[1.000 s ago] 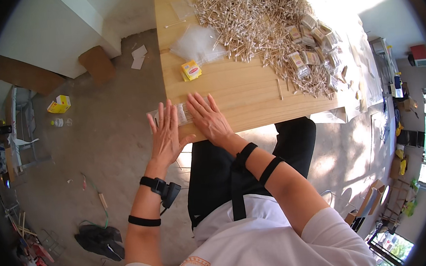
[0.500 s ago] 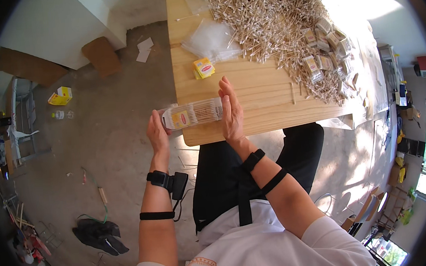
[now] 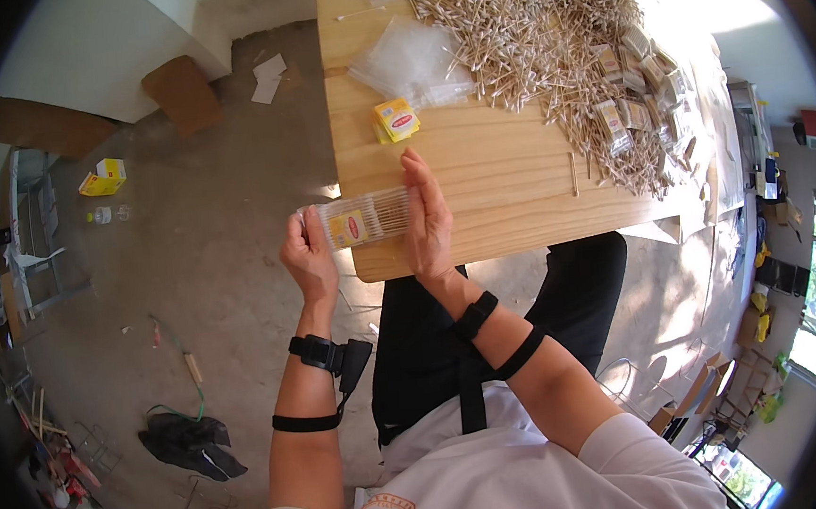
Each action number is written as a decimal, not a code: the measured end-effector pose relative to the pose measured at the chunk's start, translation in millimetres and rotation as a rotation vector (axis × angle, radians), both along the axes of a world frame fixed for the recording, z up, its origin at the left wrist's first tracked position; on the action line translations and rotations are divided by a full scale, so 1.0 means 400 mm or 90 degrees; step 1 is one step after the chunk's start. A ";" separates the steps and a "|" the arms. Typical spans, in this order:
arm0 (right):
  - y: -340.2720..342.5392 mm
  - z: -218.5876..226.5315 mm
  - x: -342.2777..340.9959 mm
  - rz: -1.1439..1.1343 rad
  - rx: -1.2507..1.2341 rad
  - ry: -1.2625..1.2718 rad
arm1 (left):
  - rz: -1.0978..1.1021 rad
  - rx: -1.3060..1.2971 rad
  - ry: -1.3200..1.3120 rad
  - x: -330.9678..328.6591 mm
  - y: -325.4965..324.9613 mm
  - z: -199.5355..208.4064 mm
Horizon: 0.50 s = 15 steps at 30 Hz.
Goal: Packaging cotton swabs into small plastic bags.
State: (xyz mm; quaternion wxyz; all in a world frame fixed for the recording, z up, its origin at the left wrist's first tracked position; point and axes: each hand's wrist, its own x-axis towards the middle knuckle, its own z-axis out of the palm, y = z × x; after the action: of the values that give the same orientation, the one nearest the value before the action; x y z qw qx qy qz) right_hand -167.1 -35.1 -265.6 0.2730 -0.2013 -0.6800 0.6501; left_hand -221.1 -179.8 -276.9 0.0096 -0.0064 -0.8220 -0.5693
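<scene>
A clear plastic bag of cotton swabs (image 3: pixel 384 214) with a yellow label card lies level between my hands, over the table's near left corner. My left hand (image 3: pixel 310 254) has its fingers closed on the bag's left end. Against the other end presses the palm of my right hand (image 3: pixel 430 217), its fingers stretched out and close together. Just beyond the right fingertips sits a small stack of yellow cards (image 3: pixel 397 120). Flat empty clear bags (image 3: pixel 411 63) lie behind the cards.
A large heap of loose cotton swabs (image 3: pixel 525 29) covers the table's far side. Several filled bags (image 3: pixel 615 126) lie at its right edge. One single swab (image 3: pixel 574 175) rests on the wooden table (image 3: pixel 488 178). On the floor at left are a yellow box (image 3: pixel 103 177) and a bottle (image 3: pixel 101 215).
My left fingers have curled from flat against the bag's end to a grip on it. My right hand has shifted slightly left, still flat against the other end.
</scene>
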 end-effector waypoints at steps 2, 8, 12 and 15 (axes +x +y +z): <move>-0.037 -0.006 -0.017 0.034 -0.002 -0.025 | 0.005 -0.015 0.009 0.002 0.007 -0.001; -0.097 0.011 -0.044 0.000 -0.058 -0.008 | -0.019 -0.040 0.057 0.003 0.013 -0.006; -0.098 0.008 -0.042 0.023 -0.001 -0.013 | -0.035 -0.066 0.033 0.000 0.003 0.002; -0.084 0.001 -0.041 0.042 -0.147 0.034 | -0.030 -0.087 0.061 0.000 0.004 0.003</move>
State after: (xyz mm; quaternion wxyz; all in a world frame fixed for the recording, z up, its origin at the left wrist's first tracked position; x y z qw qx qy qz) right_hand -183.7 -68.8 -265.2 0.2440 -0.1917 -0.5993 0.7380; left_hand -221.3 -178.3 -275.5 0.0351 -0.0532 -0.8571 -0.5111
